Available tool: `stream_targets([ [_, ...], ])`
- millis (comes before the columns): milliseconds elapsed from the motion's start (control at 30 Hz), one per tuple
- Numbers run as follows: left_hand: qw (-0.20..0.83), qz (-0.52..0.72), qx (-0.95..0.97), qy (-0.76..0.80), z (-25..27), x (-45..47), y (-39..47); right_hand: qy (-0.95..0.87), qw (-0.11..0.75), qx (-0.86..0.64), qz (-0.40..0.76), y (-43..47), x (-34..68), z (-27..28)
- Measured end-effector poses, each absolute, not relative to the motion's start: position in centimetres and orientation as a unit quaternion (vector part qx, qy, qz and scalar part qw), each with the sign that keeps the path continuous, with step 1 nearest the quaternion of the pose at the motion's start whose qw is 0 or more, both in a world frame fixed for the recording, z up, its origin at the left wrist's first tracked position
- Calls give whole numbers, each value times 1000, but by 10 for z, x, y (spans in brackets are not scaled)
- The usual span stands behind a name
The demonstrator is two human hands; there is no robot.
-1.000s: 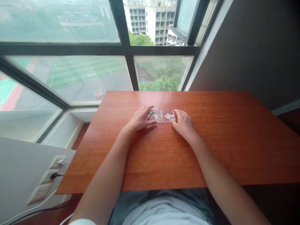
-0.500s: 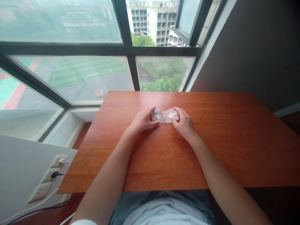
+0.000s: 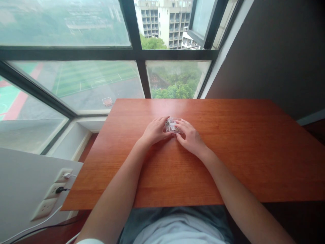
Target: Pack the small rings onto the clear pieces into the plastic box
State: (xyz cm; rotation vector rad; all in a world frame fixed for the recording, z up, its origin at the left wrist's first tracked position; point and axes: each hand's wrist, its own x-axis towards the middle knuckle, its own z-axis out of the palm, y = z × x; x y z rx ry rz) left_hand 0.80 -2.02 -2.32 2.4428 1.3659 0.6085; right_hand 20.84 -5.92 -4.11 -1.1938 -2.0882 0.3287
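On the wooden table (image 3: 175, 183), we are bringing a small clear box (image 3: 168, 128) between our hands.
At left, a black plug (image 3: 60, 190) is sitting in a wall socket; centrally, our left hand (image 3: 155, 131) is gripping the box's left side, thumb and fingers partly spread around it, just as half a second ago. The box's clear lid, earlier reaching out to the right, is now folding over the compartments, its white patch (image 3: 172, 126) showing too small for us to read. Our right hand (image 3: 189, 136), having shifted leftward with the lid, is curling its fingers over the top, thumb at the near edge; we cannot tell whether it is pinching or only pressing.
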Motion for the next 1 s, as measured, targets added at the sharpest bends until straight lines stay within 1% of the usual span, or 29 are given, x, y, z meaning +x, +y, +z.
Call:
stream_targets([
  [133,128,204,852,464,-20,9,-22,-800,364,-464,113,-56,211,-43],
  [433,141,214,852,456,-24,10,-21,-788,387,-469,95,-57,211,-37],
  [1000,174,205,859,435,-18,15,-25,-813,352,-451,106,-58,211,-40],
])
